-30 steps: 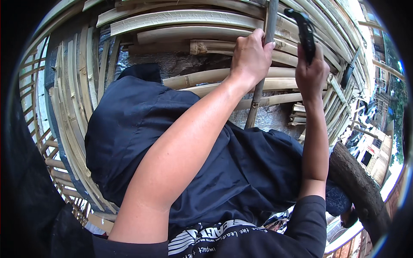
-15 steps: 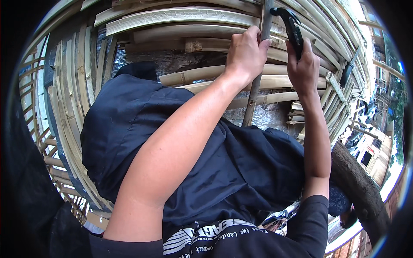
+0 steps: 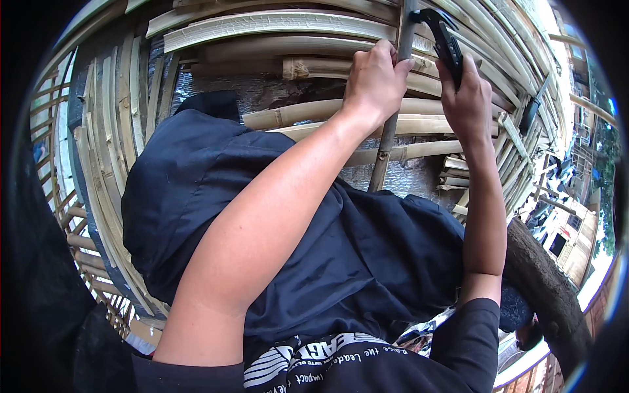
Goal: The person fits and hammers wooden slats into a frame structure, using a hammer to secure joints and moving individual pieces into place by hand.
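My left hand (image 3: 375, 80) is closed around a thin upright bamboo stick (image 3: 386, 141) that stands against a lattice of split bamboo slats (image 3: 262, 26). Just to its right, my right hand (image 3: 466, 98) grips the black handle of a tool with a dark curved head (image 3: 440, 31), held up near the top of the stick. The tool's head almost touches the stick. A loose dark blue cloth (image 3: 216, 196) lies under my left forearm.
Bamboo slats curve around the left and top (image 3: 105, 131). Horizontal bamboo poles (image 3: 308, 114) cross behind the stick. A thick dark tree trunk (image 3: 544, 288) runs at the lower right. Buildings and greenery (image 3: 583, 196) lie far below on the right.
Both hands have slid upward along the stick, and the tool in my right hand has risen and moved closer to the stick's top.
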Demonstrator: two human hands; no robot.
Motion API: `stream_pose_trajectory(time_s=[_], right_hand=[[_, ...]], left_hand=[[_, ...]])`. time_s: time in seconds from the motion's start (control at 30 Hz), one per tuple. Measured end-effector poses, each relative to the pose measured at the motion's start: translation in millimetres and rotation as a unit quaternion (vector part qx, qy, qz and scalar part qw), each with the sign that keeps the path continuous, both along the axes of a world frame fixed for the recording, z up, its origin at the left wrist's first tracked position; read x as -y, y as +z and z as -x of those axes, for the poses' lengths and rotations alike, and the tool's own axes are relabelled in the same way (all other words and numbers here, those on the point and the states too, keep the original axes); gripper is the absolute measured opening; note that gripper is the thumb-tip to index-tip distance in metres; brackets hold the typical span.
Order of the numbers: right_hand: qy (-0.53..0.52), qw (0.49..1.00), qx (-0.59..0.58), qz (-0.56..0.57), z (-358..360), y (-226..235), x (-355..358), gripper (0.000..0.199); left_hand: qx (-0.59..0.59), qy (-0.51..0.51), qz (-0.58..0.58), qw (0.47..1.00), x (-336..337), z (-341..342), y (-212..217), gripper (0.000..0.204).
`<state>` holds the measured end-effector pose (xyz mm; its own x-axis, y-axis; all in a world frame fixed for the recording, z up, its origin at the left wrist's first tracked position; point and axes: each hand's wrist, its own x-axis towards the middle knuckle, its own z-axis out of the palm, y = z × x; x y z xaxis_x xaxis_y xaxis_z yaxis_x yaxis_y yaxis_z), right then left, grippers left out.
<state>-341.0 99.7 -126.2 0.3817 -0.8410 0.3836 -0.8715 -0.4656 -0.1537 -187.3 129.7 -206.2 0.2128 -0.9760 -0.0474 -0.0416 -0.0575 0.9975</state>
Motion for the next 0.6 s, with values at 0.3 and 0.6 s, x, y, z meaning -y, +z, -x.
stream_pose_trajectory(time_s=[0.3,0.6], right_hand=[[-0.024,0.996,0.008,0.082,-4.2,9.0,36.7,0.033],[0.030,0.999,-0.024,0.004,-33.8,-2.0,35.7,0.034]], left_hand=[[0.039,-0.001,0.002,0.999,-0.7,-0.8,3.0,0.025],[0.022,0.012,-0.018,1.000,-6.4,-0.9,7.2,0.025]])
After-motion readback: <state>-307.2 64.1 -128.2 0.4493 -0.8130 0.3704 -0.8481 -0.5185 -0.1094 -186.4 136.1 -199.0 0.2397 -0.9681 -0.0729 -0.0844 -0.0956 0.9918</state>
